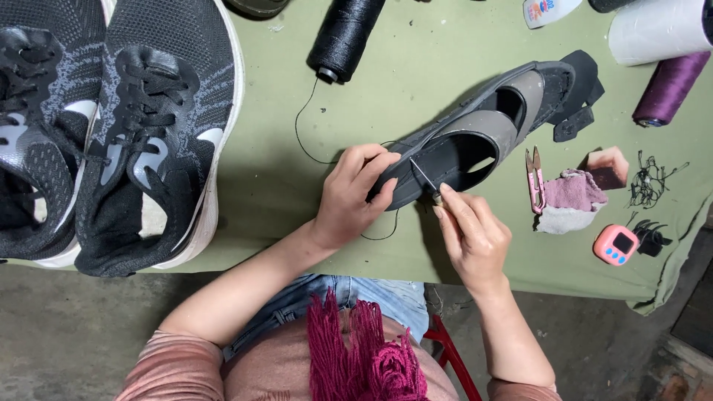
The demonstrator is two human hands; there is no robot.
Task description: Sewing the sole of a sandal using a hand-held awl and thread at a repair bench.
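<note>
The grey sandal (475,134) lies on its side on the green worktop (282,171), toe end toward the person. The left hand (355,194) has its grip closed around the toe end of the sole, fingers curled over the edge. The right hand (469,236) pinches the handle of a thin awl (425,178), whose tip rests against the sole edge just beside the left fingers. Black thread (304,141) runs from the black spool (344,36) to the sandal. 2 black sneakers (111,126) sit well apart at the left. Pink snips (535,180), a folded cloth (568,200) and a pink timer (615,245) lie at the right.
</note>
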